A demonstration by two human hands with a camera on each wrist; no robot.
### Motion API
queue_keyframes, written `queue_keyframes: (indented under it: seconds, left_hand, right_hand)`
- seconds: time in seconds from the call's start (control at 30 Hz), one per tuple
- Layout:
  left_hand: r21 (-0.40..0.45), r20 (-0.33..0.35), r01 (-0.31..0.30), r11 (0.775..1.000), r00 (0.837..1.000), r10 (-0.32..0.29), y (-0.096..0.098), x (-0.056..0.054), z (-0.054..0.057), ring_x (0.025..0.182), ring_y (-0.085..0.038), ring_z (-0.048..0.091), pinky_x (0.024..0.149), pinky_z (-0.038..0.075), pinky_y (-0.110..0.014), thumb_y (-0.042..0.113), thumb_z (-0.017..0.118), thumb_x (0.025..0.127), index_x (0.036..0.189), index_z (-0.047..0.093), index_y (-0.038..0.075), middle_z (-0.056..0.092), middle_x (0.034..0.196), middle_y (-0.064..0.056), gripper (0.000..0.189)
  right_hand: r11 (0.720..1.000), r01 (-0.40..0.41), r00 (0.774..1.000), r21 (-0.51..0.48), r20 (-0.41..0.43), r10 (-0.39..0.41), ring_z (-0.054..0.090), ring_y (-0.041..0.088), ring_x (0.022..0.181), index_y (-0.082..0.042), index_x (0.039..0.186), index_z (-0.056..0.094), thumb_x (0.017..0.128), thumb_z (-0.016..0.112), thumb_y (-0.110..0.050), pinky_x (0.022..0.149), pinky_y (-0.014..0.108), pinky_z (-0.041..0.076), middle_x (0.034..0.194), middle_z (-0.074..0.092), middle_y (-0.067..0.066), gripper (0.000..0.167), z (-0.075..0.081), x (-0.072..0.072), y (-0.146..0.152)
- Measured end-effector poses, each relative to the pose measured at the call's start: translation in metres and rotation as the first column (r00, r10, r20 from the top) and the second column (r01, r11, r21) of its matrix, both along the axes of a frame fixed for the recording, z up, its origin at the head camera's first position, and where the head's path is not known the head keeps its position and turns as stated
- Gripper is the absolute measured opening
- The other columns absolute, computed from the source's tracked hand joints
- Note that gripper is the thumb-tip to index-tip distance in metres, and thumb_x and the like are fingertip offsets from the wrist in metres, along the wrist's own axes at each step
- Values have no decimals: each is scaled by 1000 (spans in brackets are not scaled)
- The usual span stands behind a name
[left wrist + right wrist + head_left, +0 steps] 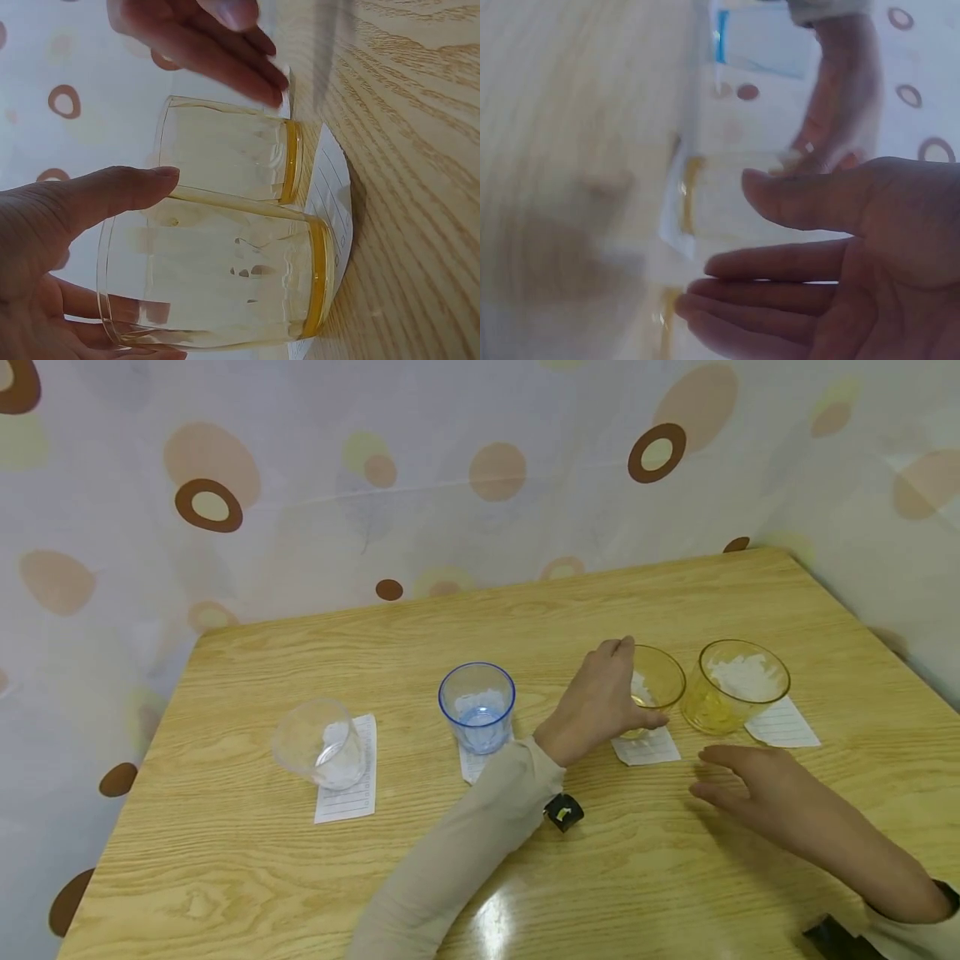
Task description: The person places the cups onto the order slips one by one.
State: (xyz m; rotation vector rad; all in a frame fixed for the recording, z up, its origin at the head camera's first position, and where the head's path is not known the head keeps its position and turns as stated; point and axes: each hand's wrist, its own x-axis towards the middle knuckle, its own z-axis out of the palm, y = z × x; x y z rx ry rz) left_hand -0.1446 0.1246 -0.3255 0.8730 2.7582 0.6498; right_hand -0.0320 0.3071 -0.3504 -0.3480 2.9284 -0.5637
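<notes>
My left hand [600,697] holds a yellow-tinted glass [666,681], with the thumb on the near side and the fingers round the far side, as the left wrist view also shows. This glass [225,262] stands upright on a lined paper slip [649,750]; white bits show inside it. Just to its right is a second yellow glass [708,712] with white paper bits, beside another lined slip [787,727]. In front of that second glass hovers my right hand [765,785], fingers extended, thumb apart and nothing in its grasp.
A blue glass [480,727] stands on a slip left of centre. Farther left, a clear glass [303,743] rests on a lined slip [345,806]. A small black object [564,812] shows by the left sleeve. Patterned cloth [450,535] hangs behind the wooden table [225,868].
</notes>
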Motion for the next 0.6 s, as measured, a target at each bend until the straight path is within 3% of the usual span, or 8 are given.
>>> queue_keyframes:
  seconds: [0.13, 0.37, 0.47, 0.6]
  left_hand:
    - [2, 1, 7, 1000, 1000, -7, -1, 0, 0, 134, -19, 41, 105, 36, -20, 49, 76, 79, 151, 27, 3, 35, 151, -8, 99]
    - [-7, 7, 10, 1000, 1000, -10, -1, 0, -1, 135, -22, 39, 105, 38, -22, 49, 75, 80, 152, 25, 3, 33, 153, -8, 99]
    - [-48, -28, 20, 999, 999, -21, 0, -1, 0, 138, -24, 34, 106, 37, -23, 54, 74, 79, 152, 25, 4, 29, 154, -9, 101]
    - [-121, -160, 48, 991, 985, -67, 5, -1, 4, 140, -25, 29, 112, 29, -26, 62, 67, 80, 150, 29, 4, 32, 152, -12, 99]
  right_hand:
    - [999, 33, 999, 26, 40, -34, 65, 46, 90, 12, 114, 63, 92, 68, -25, 72, 56, 53, 110, 63, 34, 43, 5, 6, 25]
    - [995, 77, 989, 58, 123, -84, 68, 39, 86, 13, 117, 61, 95, 62, -29, 71, 52, 54, 98, 69, 25, 47, 4, 5, 53]
    - [991, 106, 990, 79, 89, -113, 67, 41, 85, 14, 117, 61, 95, 62, -27, 71, 54, 53, 98, 68, 28, 46, 6, 1, 65]
    - [990, 130, 988, 46, -84, -126, 67, 44, 80, 11, 115, 62, 92, 67, -18, 63, 52, 54, 106, 62, 36, 37, 3, -10, 80]
